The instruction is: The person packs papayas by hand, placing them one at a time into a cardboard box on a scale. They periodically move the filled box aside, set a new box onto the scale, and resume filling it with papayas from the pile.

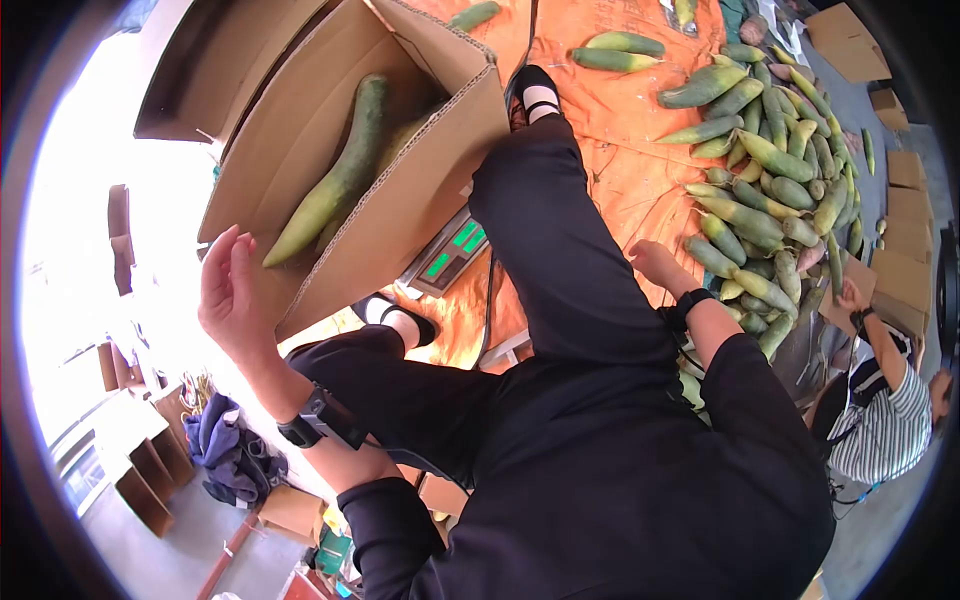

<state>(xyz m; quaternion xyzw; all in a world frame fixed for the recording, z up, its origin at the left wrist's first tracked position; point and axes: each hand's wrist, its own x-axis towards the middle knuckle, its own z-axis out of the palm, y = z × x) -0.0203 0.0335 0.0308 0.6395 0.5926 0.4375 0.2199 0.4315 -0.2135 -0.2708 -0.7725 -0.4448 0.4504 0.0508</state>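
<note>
My left hand (232, 295) is raised beside the near left edge of an open cardboard box (415, 165), fingers loosely bent and slightly apart, holding nothing. Inside the box lies a long green radish (345, 175), its pale tip pointing toward that hand, with at least one more partly hidden behind it. The box sits at a digital scale (447, 255) with lit green displays. Beside my right knee, over the orange sheet, hovers my right hand (660, 264); its fingers are loosely bent and nothing shows in them.
A large pile of green radishes (765, 215) covers the right of the orange sheet (625, 125); two radishes (617, 52) lie apart near the top. A co-worker in a striped shirt (885, 435) reaches toward the pile. Cardboard boxes (905, 225) line the far right.
</note>
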